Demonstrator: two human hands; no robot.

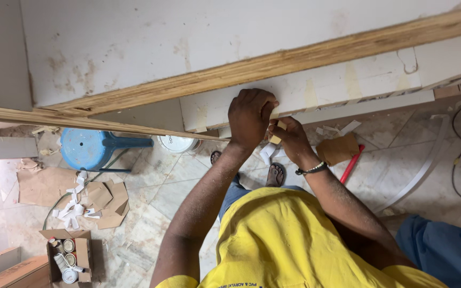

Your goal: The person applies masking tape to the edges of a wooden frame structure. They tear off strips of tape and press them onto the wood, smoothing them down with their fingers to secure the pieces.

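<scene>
Yellow shirt nearest; beyond it the right hand (293, 140) pinches a small wooden block (278, 132) against the white board edge (316, 92), while the left hand (250, 116) presses closed-fingered beside it. Farther off, a blue stool (89, 148).

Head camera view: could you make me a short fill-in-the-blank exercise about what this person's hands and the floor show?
1. The left hand presses against the edge of a white ____.
2. The right hand holds a small ____ block in its fingers.
3. On the right wrist sits a dark ____.
4. The plastic stool on the floor is ____.

Missing words: board; tan; bracelet; blue
</scene>
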